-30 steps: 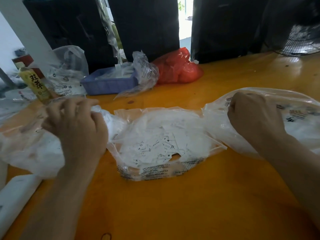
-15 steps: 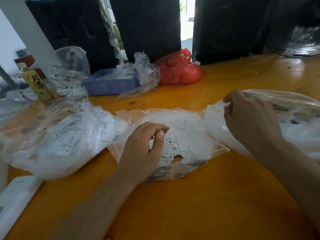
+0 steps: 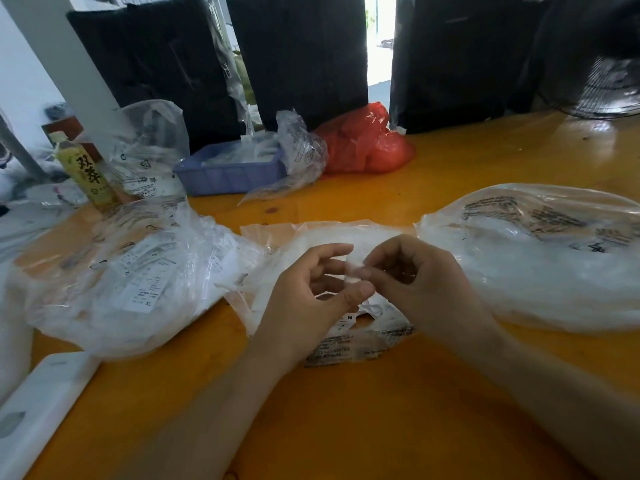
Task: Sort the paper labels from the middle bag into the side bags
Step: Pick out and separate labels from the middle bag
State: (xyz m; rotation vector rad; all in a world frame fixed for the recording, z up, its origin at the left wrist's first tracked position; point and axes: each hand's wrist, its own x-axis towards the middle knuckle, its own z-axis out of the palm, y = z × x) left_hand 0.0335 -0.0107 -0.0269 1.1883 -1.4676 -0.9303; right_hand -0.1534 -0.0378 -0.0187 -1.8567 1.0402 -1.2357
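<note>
- Pinching a small paper label [image 3: 354, 271] between both hands, right over the middle bag [image 3: 311, 237].
- Left hand [image 3: 311, 296]: grip closed on the label, thumb tip against its lower edge, index finger curled above it.
- Right hand [image 3: 412, 282]: fingers curled in, fingertips on the label's right edge. Label is blurred, print unreadable.
- Middle bag is the landmark: clear plastic, lying flat on the orange bench [image 3: 346, 427], mouth toward the far side, more labels [image 3: 349, 318] showing inside under my hands, one marked M.
- Left of the middle bag, touching it: left side bag [image 3: 114, 282], clear, crumpled, full of white tags, one reading XL.
- Right of the middle bag, just beside it: right side bag [image 3: 540, 258], clear with black print, white contents inside.
- Behind the middle bag, well apart: blue tray [image 3: 228, 173] holding white pieces, a loose clear bag [image 3: 298, 157] draped at its right end, red bag [image 3: 363, 140] further right of that.
- Behind the left side bag: yellow drink bottle [image 3: 86, 171], upright, and another clear bag [image 3: 149, 147] beside it.
- Near-left of the middle bag, at the bench edge: flat white device [image 3: 41, 410].
- Far right behind: black fan [image 3: 602, 88], partly in view.
</note>
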